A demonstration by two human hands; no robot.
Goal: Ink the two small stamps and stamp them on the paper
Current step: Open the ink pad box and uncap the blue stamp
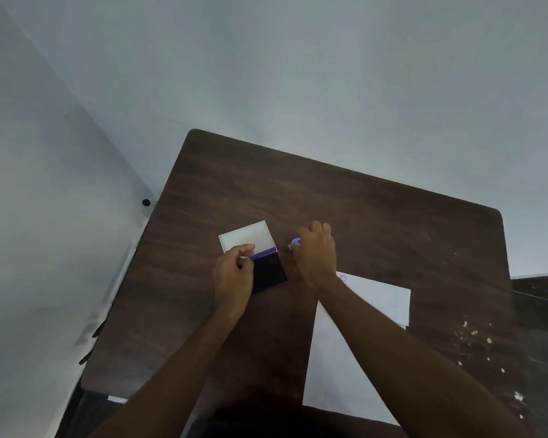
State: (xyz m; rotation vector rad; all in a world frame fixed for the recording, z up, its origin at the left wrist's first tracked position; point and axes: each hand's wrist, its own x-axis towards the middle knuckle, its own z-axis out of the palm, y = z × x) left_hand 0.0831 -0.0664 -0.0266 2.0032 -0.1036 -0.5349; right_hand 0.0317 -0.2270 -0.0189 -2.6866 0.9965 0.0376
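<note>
Dark wood-grain table (345, 197), rounded far corners, pushed close to a pale wall (266, 58) on the far and left sides.

Ink pad (268, 271) sits mid-table, lid (247, 237) hinged open and lying flat behind it, white inside facing up. Dark pad surface exposed on its right half.

Left hand (233, 279) rests over the pad's left edge, fingers curled, thumb and forefinger pinched on something small and purple; too little of it shows to name it.

Right hand (317, 254) just right of the pad, knuckles up, fingers closed around a small light-blue stamp (295, 242); only its tip shows at the hand's left side.

White paper (339, 358) lies near the right forearm, reaching to the near table edge. A faint purple mark (343, 278) at its far corner.

Far half of the table bare; open strip right of the paper, flecked with white specks (475, 333).
</note>
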